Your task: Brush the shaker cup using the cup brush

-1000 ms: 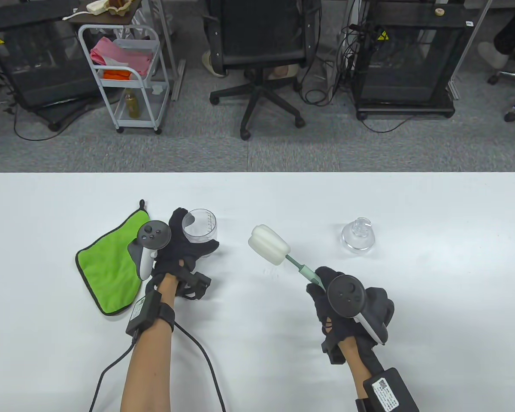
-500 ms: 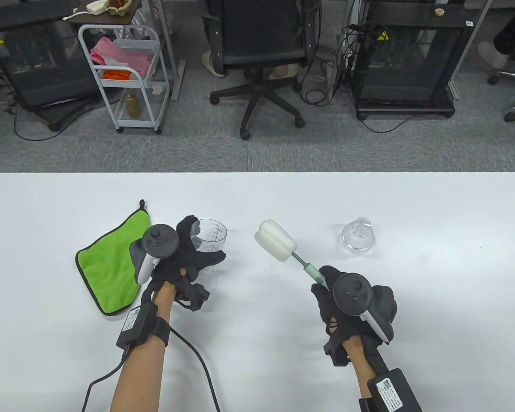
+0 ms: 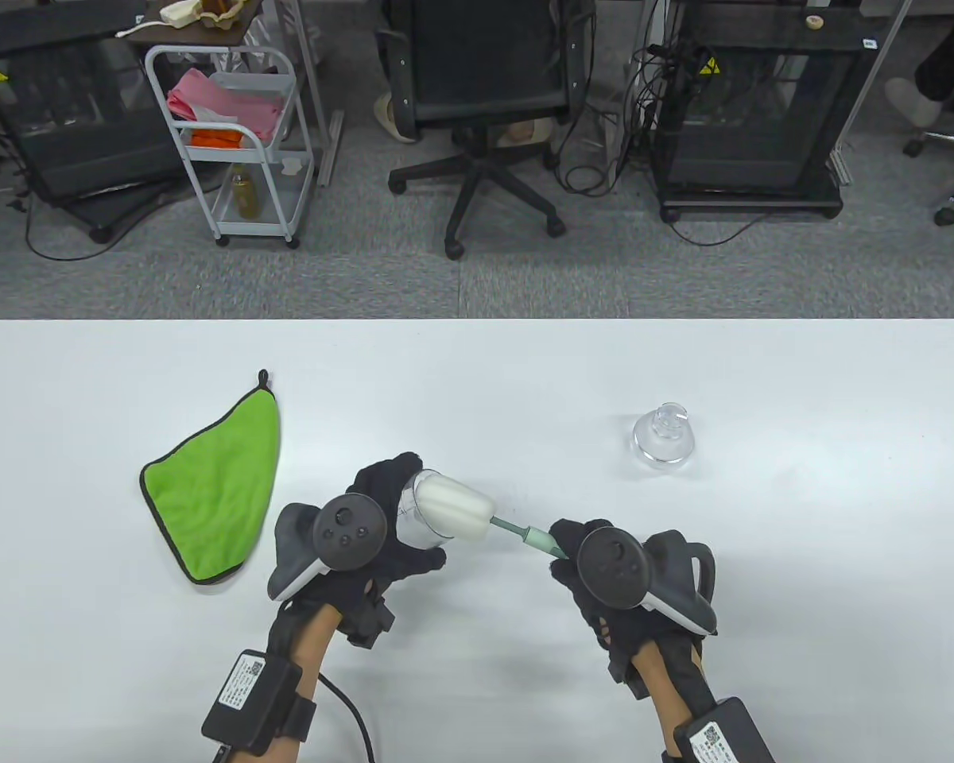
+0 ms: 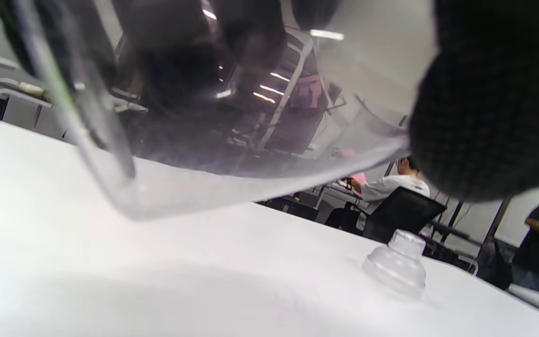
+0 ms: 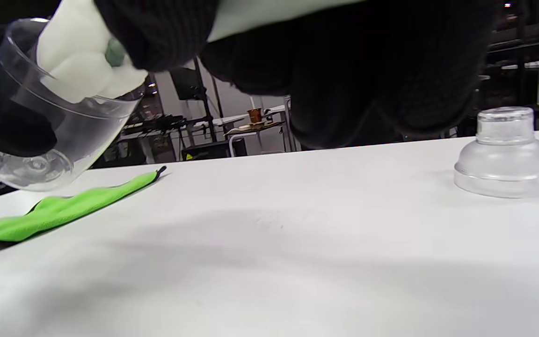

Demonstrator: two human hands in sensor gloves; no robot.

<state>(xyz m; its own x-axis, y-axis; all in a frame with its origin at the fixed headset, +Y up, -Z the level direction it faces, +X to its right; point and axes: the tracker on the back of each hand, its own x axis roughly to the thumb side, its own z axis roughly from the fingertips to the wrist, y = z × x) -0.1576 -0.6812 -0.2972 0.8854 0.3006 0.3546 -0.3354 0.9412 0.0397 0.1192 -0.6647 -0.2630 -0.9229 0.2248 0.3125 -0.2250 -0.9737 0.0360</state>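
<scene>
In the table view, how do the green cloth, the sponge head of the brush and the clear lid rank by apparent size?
1. green cloth
2. sponge head, partly inside the cup
3. clear lid, only slightly smaller; this ranking is uncertain

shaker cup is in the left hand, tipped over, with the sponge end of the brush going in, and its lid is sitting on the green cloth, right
Not quite. The lid stands on the bare table, well to the right of the green cloth, as the table view shows. The rest holds: the left hand holds the tipped shaker cup and the brush sponge is entering it.
</scene>
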